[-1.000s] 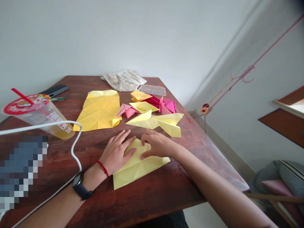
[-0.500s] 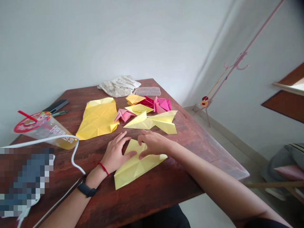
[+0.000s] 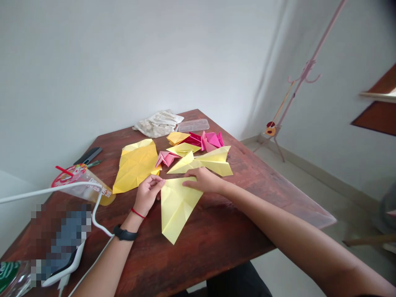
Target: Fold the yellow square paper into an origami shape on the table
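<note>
My right hand (image 3: 202,181) lies on the top edge of a pale yellow folded paper (image 3: 176,206), its fingers over the paper. That paper's point aims down toward me. My left hand (image 3: 147,194) is turned palm up, its fingertips at the paper's upper left corner. Just beyond the hands sits a pale yellow paper dart (image 3: 201,163). A creased yellow sheet (image 3: 135,166) lies to the left, near my left hand. Pink origami pieces (image 3: 167,158) and magenta ones (image 3: 210,141) lie farther back, beside small yellow folds (image 3: 176,138).
The dark wooden table (image 3: 216,231) ends in a corner to the right. A plastic cup with a red straw (image 3: 83,185) and a white cable (image 3: 96,216) stand at the left. Crumpled cloth (image 3: 158,123) and a clear plastic box (image 3: 194,125) lie at the far edge.
The folded paper has turned so its point aims toward me. My left hand has slid left and rotated palm up. The whole view has shifted as my head moved.
</note>
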Demonstrator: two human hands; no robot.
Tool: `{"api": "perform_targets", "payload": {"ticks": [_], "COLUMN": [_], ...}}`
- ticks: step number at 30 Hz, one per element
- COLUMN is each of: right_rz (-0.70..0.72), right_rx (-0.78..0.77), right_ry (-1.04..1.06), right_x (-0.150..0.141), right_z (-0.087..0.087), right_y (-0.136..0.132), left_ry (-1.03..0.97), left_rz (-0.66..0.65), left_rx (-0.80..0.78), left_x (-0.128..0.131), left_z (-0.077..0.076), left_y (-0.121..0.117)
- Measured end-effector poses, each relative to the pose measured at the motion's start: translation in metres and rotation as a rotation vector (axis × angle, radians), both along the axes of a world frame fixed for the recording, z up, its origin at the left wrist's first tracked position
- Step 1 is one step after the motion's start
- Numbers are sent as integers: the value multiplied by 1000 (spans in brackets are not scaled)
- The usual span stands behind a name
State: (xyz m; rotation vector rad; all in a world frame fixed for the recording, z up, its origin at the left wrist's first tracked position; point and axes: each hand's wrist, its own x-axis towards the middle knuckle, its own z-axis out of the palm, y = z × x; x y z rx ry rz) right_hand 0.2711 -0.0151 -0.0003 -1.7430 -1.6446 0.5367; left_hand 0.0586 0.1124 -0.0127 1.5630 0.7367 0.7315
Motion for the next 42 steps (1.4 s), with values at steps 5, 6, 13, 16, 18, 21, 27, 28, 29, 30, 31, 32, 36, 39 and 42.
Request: {"api": "perform_targets", "payload": {"ticks": [5,6,13,16,18,21,27,28,29,30,31,32,36,39,42], "right_rz": [-77,-88,-40,-115,-181,-240,-154,-133,-112,-93,-77,-65,-38,-57,-60], "right_rx": [111,127,206,234,244,212,25,5,-6,-9,-4,2,-37,-84,-107], "right_ry": [209,241,410,533,590,715,776,739,703,676,659,653,696,716,615], "right_x": [7,9,17,17,18,18,8,6,3,1,-2,-4,-10,-11,-9], "right_z": [-7,-6,7,11,13,12,2,2,2,2,3,3,2,-1,-4], "right_y": [7,8,7,6,6,7,7,6,5,4,3,2,-1,-2,-1], "left_ry": [-45,-22,114,104,71,13,-133,-155,-173,-188,-201,-205,-150,-114,-117], "left_rz": [10,-41,-332,-332,-286,-142,83,101,113,117,113,100,-26,-195,-318], "left_rx": [-65,-108,-203,-170,-165,-192,-282,-287,-292,-298,-306,-312,-261,-216,-201], "left_x": [-4,-4,-6,-6,-5,-5,-6,-6,-6,-7,-7,-7,-6,-4,-3], "left_z": [-1,1,10,8,6,6,13,15,16,17,17,17,12,5,-1], "left_y": [-2,-4,-25,-24,-21,-15,-11,-11,-12,-12,-12,-13,-16,-22,-29]}}
